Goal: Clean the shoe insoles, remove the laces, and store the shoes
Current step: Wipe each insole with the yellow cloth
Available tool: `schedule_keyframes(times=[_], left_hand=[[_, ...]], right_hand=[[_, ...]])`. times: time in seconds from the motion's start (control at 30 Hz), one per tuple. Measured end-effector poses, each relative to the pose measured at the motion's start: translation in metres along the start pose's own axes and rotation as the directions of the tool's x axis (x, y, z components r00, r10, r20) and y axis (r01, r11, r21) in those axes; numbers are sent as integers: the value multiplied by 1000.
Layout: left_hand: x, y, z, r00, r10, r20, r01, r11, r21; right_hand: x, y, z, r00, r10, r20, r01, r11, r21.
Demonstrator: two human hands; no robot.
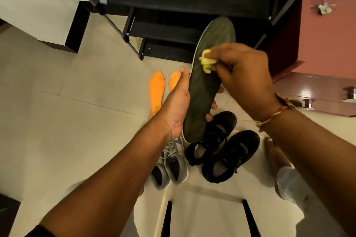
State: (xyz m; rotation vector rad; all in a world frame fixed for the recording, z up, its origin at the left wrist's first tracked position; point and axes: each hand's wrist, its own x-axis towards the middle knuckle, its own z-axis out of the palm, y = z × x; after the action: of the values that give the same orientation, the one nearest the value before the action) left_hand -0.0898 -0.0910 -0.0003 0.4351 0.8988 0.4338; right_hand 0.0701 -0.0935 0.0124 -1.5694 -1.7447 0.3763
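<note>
1. Dark insole (208,82), centre of frame: held in the air above the shoes. Its long axis runs from the heel at lower centre up and slightly right to the toe, in front of the shoe rack (173,31).
2. Left hand (177,107): clamped on the heel half, thumb along the left edge, fingertips curled behind and showing at the right edge.
3. Right hand (242,77): pinches a bunched yellow cloth (207,61) against the insole's upper face, just above the left thumb. It is the hand nearer the toe.
4. Judgement: this is the insole-cleaning step. A wipe would likely follow the long axis toward the unsupported toe, which may flex.
5. Floor: two orange insoles (157,92) lie left of the hands. Black shoes (212,136) and grey shoes (171,163), lower centre, are laced and not on the rack.
</note>
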Motion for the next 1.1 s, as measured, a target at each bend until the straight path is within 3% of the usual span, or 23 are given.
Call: schedule_keyframes(times=[0.17,0.3,0.47,0.63,0.73,0.9,1.03,1.1], left_hand=[[-4,-3,-1,998,-44,44,41,996,74],[-6,0,-2,997,-28,71,22,996,85],[-6,1,0,999,-34,-10,35,990,135],[-4,4,-3,996,15,-89,-5,993,116],[-4,10,-8,992,18,-122,-19,1000,-10],[0,18,-23,988,106,-112,-127,971,-204],[0,8,-15,995,89,-50,-97,972,-214],[2,2,-7,996,66,-57,-74,986,-147]], right_hand=[[3,6,-4,990,142,-21,-142,989,-32],[1,1,0,984,154,85,-146,985,-93],[-2,-6,7,963,220,155,-202,971,-127],[-7,-17,9,975,170,146,-173,985,12],[-22,-37,22,972,76,223,-90,994,55],[-40,-57,37,987,-48,157,5,965,264],[-30,-45,32,977,-154,148,145,987,66],[-18,-28,23,983,-124,138,133,989,-61]])
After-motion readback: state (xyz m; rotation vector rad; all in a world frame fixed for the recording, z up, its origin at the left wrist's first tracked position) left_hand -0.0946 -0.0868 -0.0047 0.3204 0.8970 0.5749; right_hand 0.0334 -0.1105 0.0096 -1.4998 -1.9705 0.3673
